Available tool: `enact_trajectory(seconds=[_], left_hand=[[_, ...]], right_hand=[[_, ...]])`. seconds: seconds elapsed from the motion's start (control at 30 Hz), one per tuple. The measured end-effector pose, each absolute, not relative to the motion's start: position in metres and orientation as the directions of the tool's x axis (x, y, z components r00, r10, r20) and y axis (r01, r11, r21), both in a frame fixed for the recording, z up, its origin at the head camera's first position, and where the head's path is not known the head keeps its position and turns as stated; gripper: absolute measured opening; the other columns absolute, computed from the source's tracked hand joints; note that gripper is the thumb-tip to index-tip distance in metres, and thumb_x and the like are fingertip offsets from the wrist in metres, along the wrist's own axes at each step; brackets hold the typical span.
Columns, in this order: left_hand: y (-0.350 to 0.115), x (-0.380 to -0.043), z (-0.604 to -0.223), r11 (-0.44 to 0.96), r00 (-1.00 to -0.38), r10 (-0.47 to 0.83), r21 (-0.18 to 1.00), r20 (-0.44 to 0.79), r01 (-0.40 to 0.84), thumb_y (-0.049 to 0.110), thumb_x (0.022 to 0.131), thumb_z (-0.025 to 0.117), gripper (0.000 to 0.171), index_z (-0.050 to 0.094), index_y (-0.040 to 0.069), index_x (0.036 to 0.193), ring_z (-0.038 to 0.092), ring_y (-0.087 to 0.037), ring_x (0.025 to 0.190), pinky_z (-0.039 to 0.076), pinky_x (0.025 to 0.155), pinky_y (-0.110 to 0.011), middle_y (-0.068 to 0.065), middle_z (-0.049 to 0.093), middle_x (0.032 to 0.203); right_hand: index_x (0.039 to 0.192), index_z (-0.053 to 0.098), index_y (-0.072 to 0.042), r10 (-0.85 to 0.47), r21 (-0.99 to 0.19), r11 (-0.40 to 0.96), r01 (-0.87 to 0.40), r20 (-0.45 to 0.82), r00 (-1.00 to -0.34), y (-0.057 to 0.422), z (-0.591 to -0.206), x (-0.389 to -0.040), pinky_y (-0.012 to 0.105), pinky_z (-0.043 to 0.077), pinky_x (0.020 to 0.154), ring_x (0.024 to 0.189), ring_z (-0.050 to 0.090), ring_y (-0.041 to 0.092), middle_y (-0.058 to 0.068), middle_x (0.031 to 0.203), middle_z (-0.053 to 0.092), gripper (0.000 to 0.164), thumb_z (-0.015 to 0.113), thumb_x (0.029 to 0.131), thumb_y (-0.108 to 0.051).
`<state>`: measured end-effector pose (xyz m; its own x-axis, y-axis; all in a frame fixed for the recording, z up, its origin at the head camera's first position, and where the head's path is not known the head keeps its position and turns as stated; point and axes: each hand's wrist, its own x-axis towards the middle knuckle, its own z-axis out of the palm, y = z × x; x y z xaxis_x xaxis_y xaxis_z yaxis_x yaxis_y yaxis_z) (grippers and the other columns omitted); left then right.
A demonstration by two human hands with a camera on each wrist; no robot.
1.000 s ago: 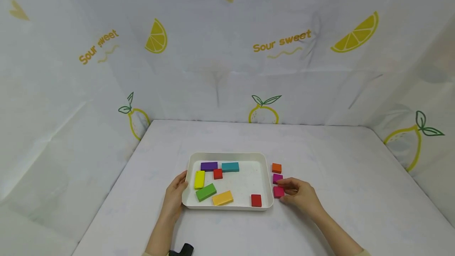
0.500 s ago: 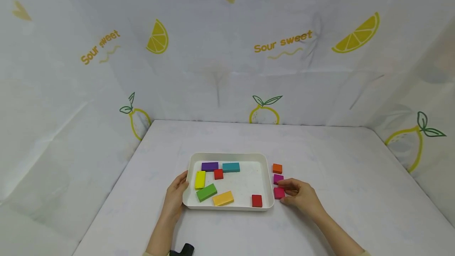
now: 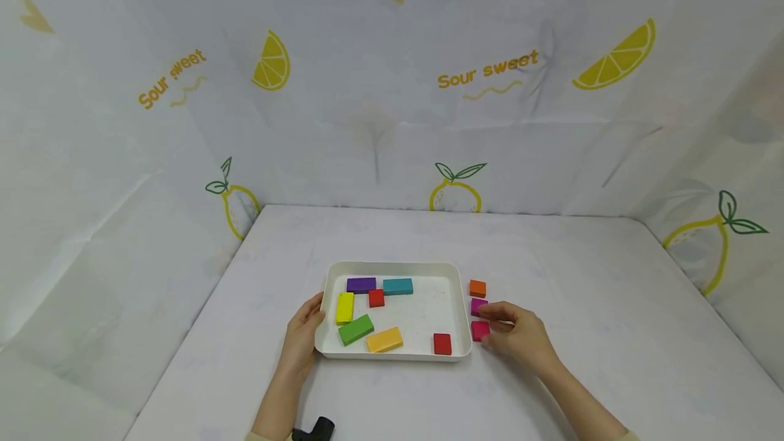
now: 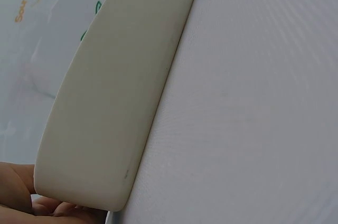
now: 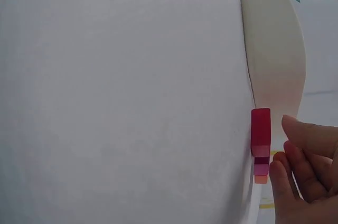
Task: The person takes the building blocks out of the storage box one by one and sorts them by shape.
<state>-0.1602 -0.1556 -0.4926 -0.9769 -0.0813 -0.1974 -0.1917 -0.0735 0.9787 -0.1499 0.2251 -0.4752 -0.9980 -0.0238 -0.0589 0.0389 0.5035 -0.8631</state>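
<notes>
My left hand (image 3: 300, 335) holds the left side of a white tray (image 3: 392, 357); fingers and thumb meet its wall. In the tray lie blocks: purple (image 3: 361, 284), teal (image 3: 398, 286), yellow (image 3: 345, 308), green (image 3: 356, 329), amber (image 3: 384, 339), a small red block (image 3: 376, 298) and another red block (image 3: 442, 344). Right of the tray, an orange block (image 3: 478, 288), a magenta block (image 3: 476, 306) and a pink block (image 3: 480, 331) form a column. Over the nearer two, my right hand (image 3: 523, 335) hovers with loosely bent fingers; in the right wrist view it grips nothing.
A white cloth covers the table (image 3: 582, 278). Lemon-print white sheeting (image 3: 367, 73) hangs behind and at both sides. A black object (image 3: 318, 429) shows by the left wrist at the bottom edge.
My right hand has lifted slightly, its thumb drawing away from the front of the pink block. The left hand, tray and blocks stay as they were.
</notes>
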Motion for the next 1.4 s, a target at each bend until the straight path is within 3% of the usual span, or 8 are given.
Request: enact_trajectory(seconds=[0.33,0.6,1.03,1.2,1.4], left_hand=[[-0.156,-0.162,-0.494,-0.071,-0.976,-0.087,0.979,-0.199,-0.193,0.008,0.104,0.036,0.049,0.033,0.002,0.152,0.032,-0.034,0.15,0.029,0.122,-0.049,-0.022,0.031,0.16],[-0.156,-0.161,-0.494,-0.066,-0.975,-0.089,0.978,-0.202,-0.197,0.009,0.104,0.036,0.049,0.033,0.003,0.153,0.033,-0.035,0.149,0.031,0.122,-0.051,-0.022,0.032,0.16],[-0.156,-0.16,-0.494,-0.075,-0.976,-0.086,0.978,-0.202,-0.196,0.009,0.104,0.036,0.048,0.033,0.003,0.153,0.035,-0.036,0.147,0.035,0.12,-0.049,-0.022,0.033,0.159],[-0.156,-0.16,-0.494,-0.065,-0.974,-0.088,0.977,-0.209,-0.204,0.009,0.104,0.036,0.049,0.033,0.004,0.152,0.037,-0.035,0.147,0.039,0.118,-0.045,-0.021,0.034,0.159],[-0.156,-0.16,-0.493,-0.06,-0.975,-0.087,0.978,-0.203,-0.198,0.009,0.105,0.036,0.048,0.033,0.004,0.152,0.035,-0.035,0.148,0.035,0.12,-0.049,-0.022,0.033,0.159]], right_hand=[[0.121,0.067,-0.009,-0.028,-0.866,0.499,-0.02,0.007,-1.0,0.216,-0.455,-0.154,0.031,0.06,0.09,0.117,0.067,0.034,0.015,0.125,0.068,0.044,0.08,0.079,-0.009],[0.121,0.068,-0.008,-0.072,-0.892,0.451,-0.03,-0.003,-0.997,0.196,-0.454,-0.158,0.028,0.06,0.09,0.114,0.069,0.033,0.012,0.122,0.07,0.044,0.078,0.078,-0.003],[0.114,0.07,-0.005,-0.408,-0.858,0.468,-0.213,0.004,-0.913,0.167,-0.458,-0.17,0.036,0.058,0.095,0.11,0.068,0.031,0.013,0.116,0.071,0.04,0.08,0.076,-0.002],[0.114,0.07,-0.007,-0.46,-0.855,0.477,-0.206,-0.043,-0.887,0.163,-0.457,-0.174,0.039,0.057,0.097,0.108,0.069,0.029,0.012,0.117,0.071,0.037,0.079,0.078,-0.002],[0.116,0.069,-0.004,-0.483,-0.878,0.44,-0.191,-0.052,-0.874,0.163,-0.454,-0.176,0.041,0.057,0.096,0.109,0.069,0.032,0.016,0.119,0.069,0.039,0.079,0.078,-0.002]])
